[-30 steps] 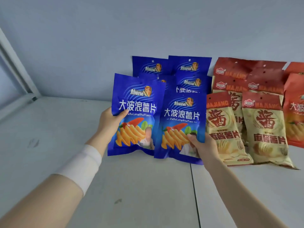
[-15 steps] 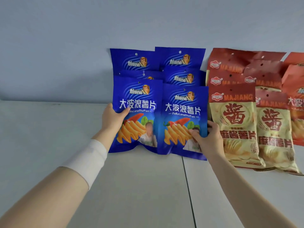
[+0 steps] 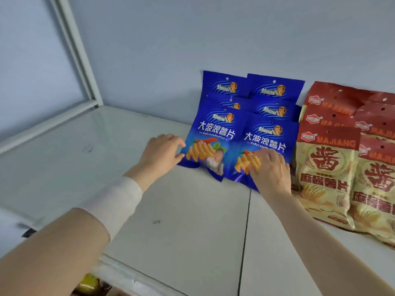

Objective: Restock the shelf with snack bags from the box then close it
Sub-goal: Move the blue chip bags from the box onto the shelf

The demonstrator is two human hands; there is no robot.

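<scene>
Red snack bags (image 3: 329,167) beside blue bags (image 3: 215,144), white shelf (image 3: 171,221)

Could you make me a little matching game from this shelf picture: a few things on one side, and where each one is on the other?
Things:
1. left hand
2. right hand
3. red-topped Majiang bags
4. white wristband

Places:
A. right end of the shelf
B. on the left forearm
C. flat on the front right blue chip bag
D. at the left edge of the front left blue chip bag

Pairs: 1-D, 2-C, 3-A, 4-B
</scene>
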